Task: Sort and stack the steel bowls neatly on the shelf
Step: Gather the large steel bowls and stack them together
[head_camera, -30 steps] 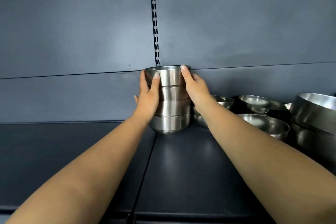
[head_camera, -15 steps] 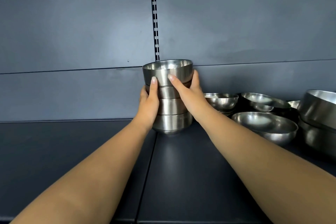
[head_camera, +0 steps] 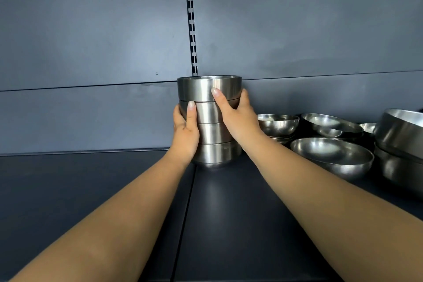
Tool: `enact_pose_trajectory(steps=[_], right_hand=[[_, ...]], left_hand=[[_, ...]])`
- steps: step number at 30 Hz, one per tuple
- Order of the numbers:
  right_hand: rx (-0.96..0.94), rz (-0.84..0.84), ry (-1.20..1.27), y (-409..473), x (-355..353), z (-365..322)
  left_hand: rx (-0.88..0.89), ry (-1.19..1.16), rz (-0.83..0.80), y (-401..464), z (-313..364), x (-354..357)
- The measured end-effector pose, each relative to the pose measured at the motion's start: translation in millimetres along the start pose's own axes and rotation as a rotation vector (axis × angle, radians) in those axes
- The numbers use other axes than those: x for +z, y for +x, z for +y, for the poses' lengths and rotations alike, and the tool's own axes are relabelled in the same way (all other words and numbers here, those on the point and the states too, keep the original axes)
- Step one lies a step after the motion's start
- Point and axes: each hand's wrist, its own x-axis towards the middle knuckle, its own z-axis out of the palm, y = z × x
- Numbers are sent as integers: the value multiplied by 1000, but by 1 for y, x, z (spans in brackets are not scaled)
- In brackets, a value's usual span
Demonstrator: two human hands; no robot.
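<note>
Four Steel Bowls Held in a Stack Between Two Hands

Four straight-sided steel bowls stood nested in a stack at the back of a dark shelf, close to the dark blue back panel. Going from left to right, the left stretch of the shelf surface came first, with a bare forearm reaching in from the lower left corner. The left hand gripped the left side of the stack at its two middle bowls; the thumb lay upright against the front, its tip near the rim of the second bowl from the top, and the fingers curled round the far side, mostly hidden. Above the stack a slotted metal upright ran up the back panel. The top bowl sat level on the others. The right hand clasped the right side of the stack higher up, its thumb slanting across the front of the top bowl and its fingers wrapped behind, with only one knuckle showing at the right edge. The bottom bowl appeared to rest on the shelf, just right of a seam between two shelf boards.

Further right, apart from the stack, stood loose steel bowls: a small round bowl on top of another, a wide shallow bowl in front, another shallow bowl behind it holding a smaller one, and two large deep bowls stacked at the right edge.
</note>
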Motion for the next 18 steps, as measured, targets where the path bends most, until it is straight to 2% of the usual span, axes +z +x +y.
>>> enact_pose_trajectory(steps=[10,15,18], right_hand=[[7,-29,-9,-2,-5,4],[23,-65,-87,1,-18,-3],[-34,-23,-76,-1,-31,-13]], left_hand=[[68,14,33,-9,-1,3],[14,45,-31,-11,-3,-2],[-19,41,-16,-12,1,-8]])
